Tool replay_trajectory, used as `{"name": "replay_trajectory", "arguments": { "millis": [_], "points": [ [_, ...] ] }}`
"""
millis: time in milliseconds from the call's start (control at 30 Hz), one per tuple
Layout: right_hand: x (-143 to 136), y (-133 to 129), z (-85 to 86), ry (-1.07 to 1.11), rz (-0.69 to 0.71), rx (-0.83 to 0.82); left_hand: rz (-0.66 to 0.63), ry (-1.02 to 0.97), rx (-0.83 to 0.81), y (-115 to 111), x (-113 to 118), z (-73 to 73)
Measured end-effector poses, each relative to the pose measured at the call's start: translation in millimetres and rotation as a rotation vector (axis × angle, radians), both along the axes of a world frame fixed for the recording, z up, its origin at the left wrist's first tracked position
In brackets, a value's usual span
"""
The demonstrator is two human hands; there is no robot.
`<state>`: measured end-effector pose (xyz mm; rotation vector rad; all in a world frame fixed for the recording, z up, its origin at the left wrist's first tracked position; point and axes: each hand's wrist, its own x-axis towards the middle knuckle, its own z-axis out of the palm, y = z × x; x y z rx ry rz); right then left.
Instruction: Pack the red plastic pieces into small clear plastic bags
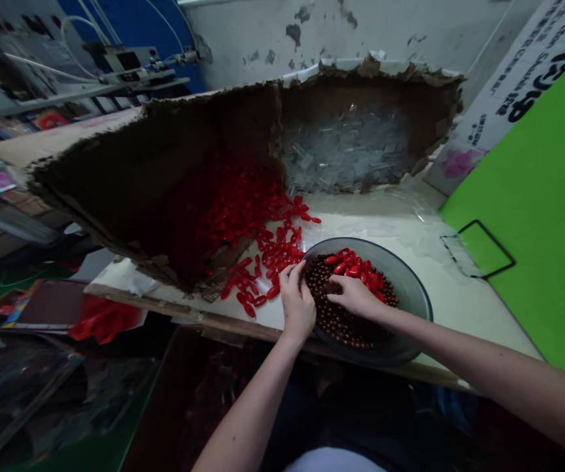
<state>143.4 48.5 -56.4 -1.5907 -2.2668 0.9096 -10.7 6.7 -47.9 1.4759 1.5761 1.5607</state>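
A round grey bowl [417, 308] stands near the table's front edge. It holds many small round brown beads [329, 308], with a heap of glossy red plastic pieces [361, 269] on top toward the back. My left hand [298, 301] is at the bowl's left rim, its fingers bent over the edge and closed on it. Inside the bowl, just above the beads and beside the red pieces, is my right hand [356, 296]. Its thumb and fingers are drawn together in a pinch; whatever is between them is too small or hidden to make out.
Loose red pieces [282, 252] spill across the table from a torn cardboard box [110, 164]. The box's right compartment holds clear plastic pieces [346, 151]. A bright green panel [538, 216] with a black wire handle [501, 249] stands at right. An open carton [164, 400] sits below the table.
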Motion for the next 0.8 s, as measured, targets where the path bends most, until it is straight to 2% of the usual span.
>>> {"name": "replay_trajectory", "arguments": {
  "millis": [200,333,433,533,600,667,800],
  "points": [
    [19.9,-11.1,17.5,0.578,-0.047,-0.228,0.006,0.020,-0.006,2.1,0.0,-1.5],
    [28.5,-19.8,36.0,0.714,-0.104,-0.217,0.014,0.099,0.045,-0.3,0.9,5.5],
    [34.7,-23.0,49.8,0.786,-0.151,-0.190,-0.135,0.069,0.083,-6.9,5.4,21.9],
    [39.6,-25.3,64.3,0.841,-0.149,-0.164,-0.445,-0.131,-0.030,-13.5,13.9,41.5],
    [41.7,-27.5,73.4,0.843,-0.125,-0.144,-0.590,-0.297,-0.127,-15.5,20.2,50.5],
    [43.5,-30.0,80.2,0.828,-0.103,-0.118,-0.634,-0.422,-0.185,-15.6,25.3,54.1],
    [47.5,-33.7,85.7,0.808,-0.049,-0.092,-0.644,-0.581,-0.272,-16.3,29.4,51.5]
  ]
}}
